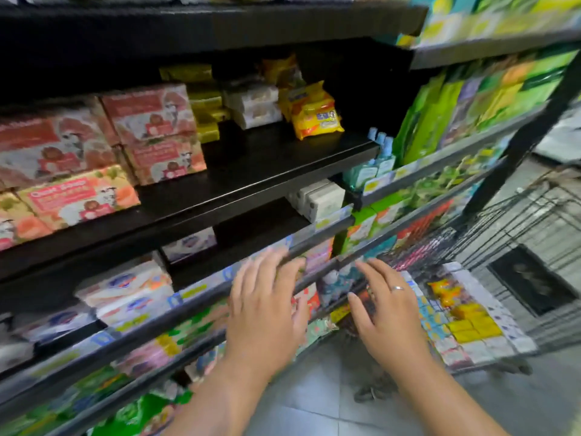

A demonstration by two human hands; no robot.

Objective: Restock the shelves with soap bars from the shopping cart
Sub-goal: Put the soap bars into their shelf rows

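Both my hands hover in front of the shelving with fingers spread and nothing in them. My left hand (265, 305) is in front of a lower shelf rail. My right hand (385, 305), with a ring on one finger, is between the shelves and the wire shopping cart (515, 221). In the cart lie several soap bars (471, 325), yellow, white and blue packs in rows. On the black shelf (251, 171) above stand red and orange soap boxes (78, 152) at the left and yellow soap packs (314, 114) further back. The view is blurred.
White soap packs (132, 294) sit on the shelf under the black one, at left. Small white boxes (323, 198) stand at its right end. Green packets (440, 121) fill the right shelving. The grey tiled floor (314, 404) runs below my arms.
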